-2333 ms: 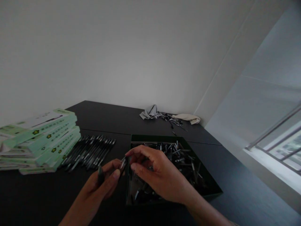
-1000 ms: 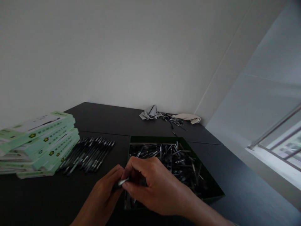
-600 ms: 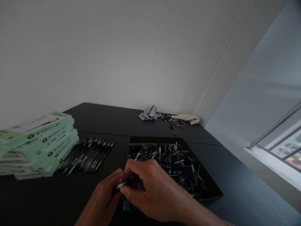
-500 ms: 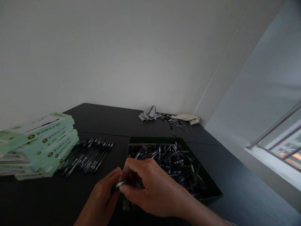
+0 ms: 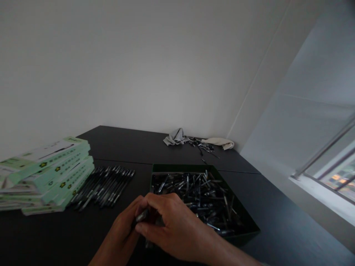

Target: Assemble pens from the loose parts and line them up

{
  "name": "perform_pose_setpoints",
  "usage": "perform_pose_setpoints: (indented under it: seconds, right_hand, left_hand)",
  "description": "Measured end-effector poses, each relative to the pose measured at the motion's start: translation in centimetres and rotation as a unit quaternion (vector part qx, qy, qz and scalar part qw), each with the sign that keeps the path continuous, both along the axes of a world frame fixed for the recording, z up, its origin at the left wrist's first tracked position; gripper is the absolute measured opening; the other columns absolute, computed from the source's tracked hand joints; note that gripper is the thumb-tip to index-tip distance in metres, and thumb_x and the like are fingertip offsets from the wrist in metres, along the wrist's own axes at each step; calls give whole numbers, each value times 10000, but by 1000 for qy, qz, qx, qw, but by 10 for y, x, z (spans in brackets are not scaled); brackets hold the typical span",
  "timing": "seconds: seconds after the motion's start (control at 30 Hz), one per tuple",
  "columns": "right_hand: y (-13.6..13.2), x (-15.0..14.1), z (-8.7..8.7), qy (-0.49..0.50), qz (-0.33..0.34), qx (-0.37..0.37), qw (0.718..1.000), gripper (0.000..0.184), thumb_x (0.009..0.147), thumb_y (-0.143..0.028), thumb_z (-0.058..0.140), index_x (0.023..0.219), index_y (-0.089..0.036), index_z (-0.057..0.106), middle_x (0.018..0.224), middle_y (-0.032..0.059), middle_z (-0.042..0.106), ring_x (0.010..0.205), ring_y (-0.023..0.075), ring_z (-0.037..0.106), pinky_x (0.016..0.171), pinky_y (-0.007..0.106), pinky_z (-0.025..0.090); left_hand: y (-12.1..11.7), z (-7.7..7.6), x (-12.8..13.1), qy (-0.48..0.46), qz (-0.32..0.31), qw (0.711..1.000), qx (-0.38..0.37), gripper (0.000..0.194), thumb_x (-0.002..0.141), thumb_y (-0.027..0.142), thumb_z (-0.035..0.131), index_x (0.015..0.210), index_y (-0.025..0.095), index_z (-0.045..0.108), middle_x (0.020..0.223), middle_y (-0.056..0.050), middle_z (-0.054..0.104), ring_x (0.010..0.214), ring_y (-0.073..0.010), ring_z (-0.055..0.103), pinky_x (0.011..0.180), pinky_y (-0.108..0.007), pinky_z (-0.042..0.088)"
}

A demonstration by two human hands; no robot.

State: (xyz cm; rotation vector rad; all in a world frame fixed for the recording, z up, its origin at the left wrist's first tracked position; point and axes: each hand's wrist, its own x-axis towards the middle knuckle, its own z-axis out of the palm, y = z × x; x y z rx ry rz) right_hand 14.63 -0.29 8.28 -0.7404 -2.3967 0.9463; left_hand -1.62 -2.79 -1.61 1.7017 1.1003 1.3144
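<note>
The left hand and the right hand are pressed close together low in the view, over the near left corner of a dark green box. Between them they pinch a small dark pen piece with a shiny metal end. The right thumb and fingers curl over it from the right, and the left fingers close against it from the other side. The fingers hide most of the piece, so its full length can't be seen. The right hand partly covers the box's near left corner, and the left hand is just beside that corner, over the counter.

The open box sits towards the near edge of the dark counter and holds a dense jumble of loose pen parts, black and silvery, lying every which way. To the left of the box, a row of black pens lies side by side on the counter, nearly parallel and tips pointing away. Just left of the pens, at the left edge of the view, is a slightly uneven stack of green and white boxes.

At the far edge of the counter, against the wall, a crumpled gray cloth and a cream cloth lie on either side of a small heap of pen parts. A barred window is off to the right.
</note>
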Motion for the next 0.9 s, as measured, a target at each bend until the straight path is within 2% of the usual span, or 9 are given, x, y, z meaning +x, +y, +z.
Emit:
perform_pose_setpoints:
  seconds: [0.17, 0.27, 0.4, 0.5, 0.6, 0.9]
  right_hand:
    - [-2, 1, 4, 32, -17, -18, 999, 109, 789, -163, 540, 888, -157, 586, 777, 3, 624, 695, 110, 581, 614, 190, 414]
    - [-1, 5, 8, 55, -38, -24, 997, 97, 788, -167, 537, 868, -158, 590, 731, -11, 596, 651, 102, 554, 582, 191, 402]
    - [-1, 12, 11, 87, -51, -45, 994, 83, 794, -162, 532, 852, -161, 592, 712, -18, 575, 643, 100, 536, 577, 196, 394]
    - [-1, 15, 14, 130, -59, -78, 987, 48, 802, -166, 533, 825, -160, 575, 709, -19, 552, 646, 99, 520, 582, 200, 392]
    - [1, 17, 18, 177, -67, -107, 976, 34, 819, -180, 529, 800, -156, 546, 697, -24, 513, 632, 93, 477, 577, 205, 380]
    - [6, 22, 22, 227, -89, -118, 963, 124, 843, -251, 538, 775, -148, 524, 694, -14, 491, 626, 100, 431, 584, 239, 361]
  left_hand:
    - [-5, 7, 1, -1, 0, 1000, 17, 186, 896, 384, 471, 1029, 308, 577, 951, 6, 587, 921, -158, 567, 765, -177, 467]
    - [-6, 15, 4, 3, -1, 1000, 14, 248, 905, 407, 459, 1129, 340, 541, 903, 11, 574, 870, -147, 558, 726, -168, 468]
    - [-6, 16, 8, 7, -4, 1000, 13, 268, 902, 488, 417, 984, 289, 576, 843, 7, 545, 773, -144, 532, 702, -183, 463]
    - [-4, 8, 7, 27, -4, 1000, 3, 226, 908, 446, 436, 864, 254, 546, 838, 10, 518, 763, -138, 510, 693, -179, 441]
    - [-3, 3, 6, 51, 0, 999, -7, 166, 918, 393, 444, 881, 249, 517, 842, 16, 493, 767, -132, 493, 699, -184, 414]
    - [-4, 21, 10, 97, 4, 995, -31, 233, 896, 428, 462, 814, 218, 520, 828, 7, 473, 692, -121, 465, 620, -210, 367]
